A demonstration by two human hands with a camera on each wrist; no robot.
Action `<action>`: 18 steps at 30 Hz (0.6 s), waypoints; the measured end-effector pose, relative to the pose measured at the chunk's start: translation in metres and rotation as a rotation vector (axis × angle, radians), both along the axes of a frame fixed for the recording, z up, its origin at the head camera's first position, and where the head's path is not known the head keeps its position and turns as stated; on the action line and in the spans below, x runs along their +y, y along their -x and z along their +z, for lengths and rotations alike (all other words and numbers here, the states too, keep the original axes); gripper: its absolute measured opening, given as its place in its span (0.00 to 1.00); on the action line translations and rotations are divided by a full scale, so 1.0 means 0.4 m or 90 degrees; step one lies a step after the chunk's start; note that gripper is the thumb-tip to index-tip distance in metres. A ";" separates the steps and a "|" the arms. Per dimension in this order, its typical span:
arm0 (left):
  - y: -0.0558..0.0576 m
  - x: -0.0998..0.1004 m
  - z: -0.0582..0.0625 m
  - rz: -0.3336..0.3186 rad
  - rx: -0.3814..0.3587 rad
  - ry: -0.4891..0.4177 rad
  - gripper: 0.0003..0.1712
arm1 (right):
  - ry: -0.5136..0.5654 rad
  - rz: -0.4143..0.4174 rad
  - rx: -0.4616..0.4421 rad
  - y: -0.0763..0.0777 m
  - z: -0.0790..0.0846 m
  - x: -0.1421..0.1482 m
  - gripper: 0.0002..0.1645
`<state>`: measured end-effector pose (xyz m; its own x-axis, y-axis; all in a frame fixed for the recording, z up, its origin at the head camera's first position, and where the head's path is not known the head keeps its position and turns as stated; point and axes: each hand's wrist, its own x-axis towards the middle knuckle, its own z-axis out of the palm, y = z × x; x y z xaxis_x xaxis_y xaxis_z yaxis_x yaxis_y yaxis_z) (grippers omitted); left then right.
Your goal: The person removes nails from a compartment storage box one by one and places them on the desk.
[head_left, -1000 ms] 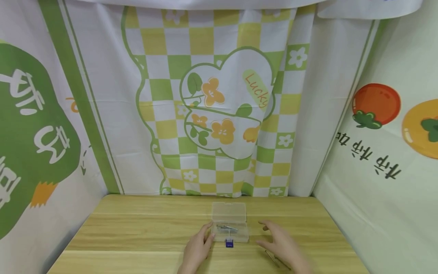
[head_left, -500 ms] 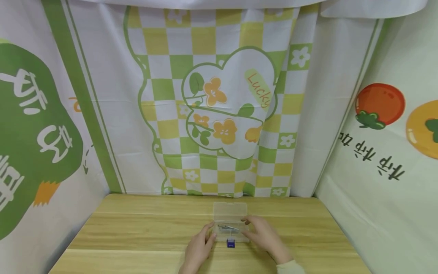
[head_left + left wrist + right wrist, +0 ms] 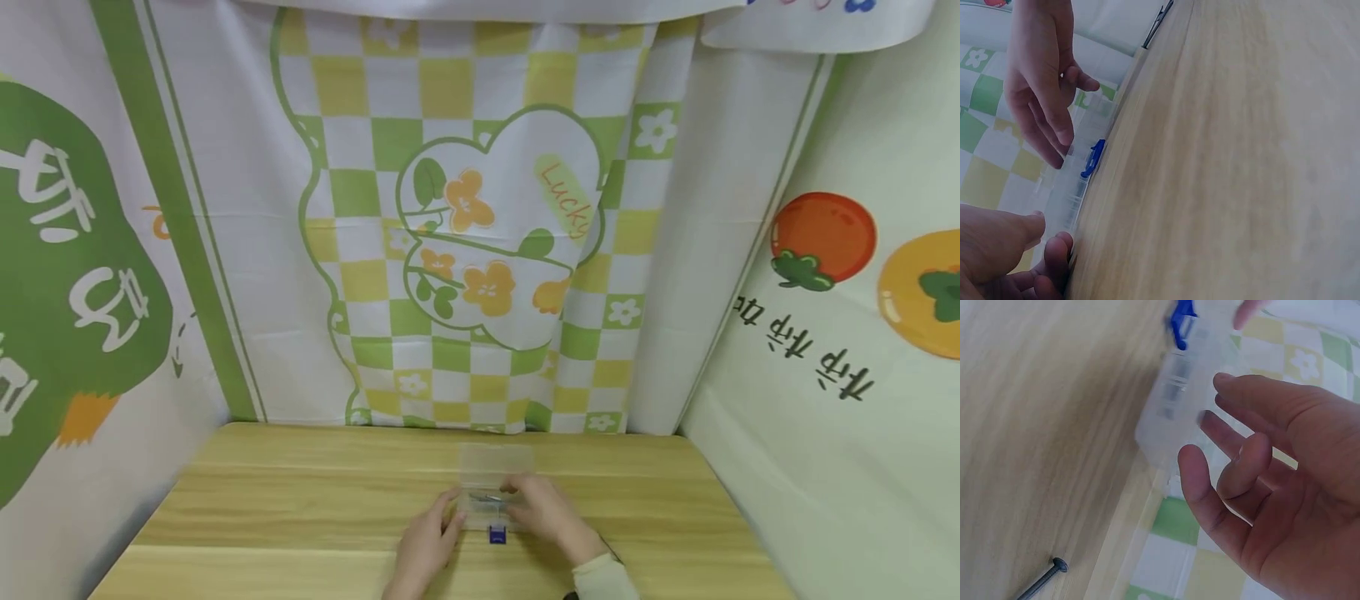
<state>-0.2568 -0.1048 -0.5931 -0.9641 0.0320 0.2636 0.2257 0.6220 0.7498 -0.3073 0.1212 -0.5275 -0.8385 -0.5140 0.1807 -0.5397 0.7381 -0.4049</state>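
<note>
Wood-grain desk [image 3: 300, 512] bears an open clear plastic box [image 3: 1161, 419]; the left hand [image 3: 429, 540] grips its left end between thumb and fingers, the right hand [image 3: 543, 510] hovers over its right half, fingers bent and spread. Slim metal pieces [image 3: 486, 498] lie inside; blue latch [image 3: 497, 536] at its front.

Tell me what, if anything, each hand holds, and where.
The left hand grips the clear box by its left end; the right hand holds nothing visible.

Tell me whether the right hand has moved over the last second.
Yes: in the head view, the right hand went left, from beside the clear box to over its right side.
</note>
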 end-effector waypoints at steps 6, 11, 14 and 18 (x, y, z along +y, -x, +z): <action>-0.002 0.014 -0.003 0.010 -0.005 -0.004 0.24 | -0.021 -0.007 -0.015 0.001 -0.006 -0.002 0.17; -0.005 0.018 -0.003 0.002 0.004 0.002 0.24 | -0.044 -0.019 -0.013 -0.003 -0.019 -0.007 0.16; -0.003 0.017 -0.001 0.003 0.009 -0.005 0.24 | -0.059 -0.013 0.000 -0.005 -0.018 -0.016 0.16; -0.002 0.009 0.001 0.014 0.016 -0.003 0.24 | -0.080 0.006 0.025 0.002 -0.012 -0.032 0.16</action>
<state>-0.2559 -0.1013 -0.5926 -0.9575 0.0099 0.2883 0.2314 0.6230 0.7472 -0.3082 0.1084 -0.5324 -0.8269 -0.5431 0.1463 -0.5608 0.7764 -0.2877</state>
